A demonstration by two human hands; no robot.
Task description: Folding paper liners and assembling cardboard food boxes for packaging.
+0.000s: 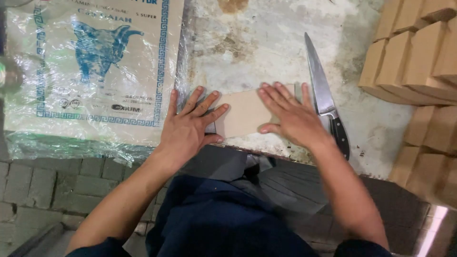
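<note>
Pressing flat is the step in hand, to judge by the pose: both palms lie spread on a tan slab (243, 114) of soft-looking, clay-like material that sits near the front edge of the worn, stained surface (266, 43), directly before the person. The left hand (190, 126) covers the slab's left end with fingers splayed, and the right hand (293, 116) covers its right end the same way. Neither grip is closed on anything — both hands are open, fingers stretched out, resting on the slab rather than clasping it.

Just to the right of the right hand lies a long kitchen knife (323, 95), blade pointing away from the person, its dark handle near the surface's front edge; it is untouched. Farther right, stacks of cut tan blocks (414, 62) of the same colour stand along the edge of the picture. To the left, a plastic-wrapped sack (90, 71) printed with a blue animal figure rests on the surface, close beside the left hand.

Judging from this layout, the next move calls for even pressure from both palms so the slab keeps a level face — and, should cutting follow, one hand staying on the slab to steady it.
</note>
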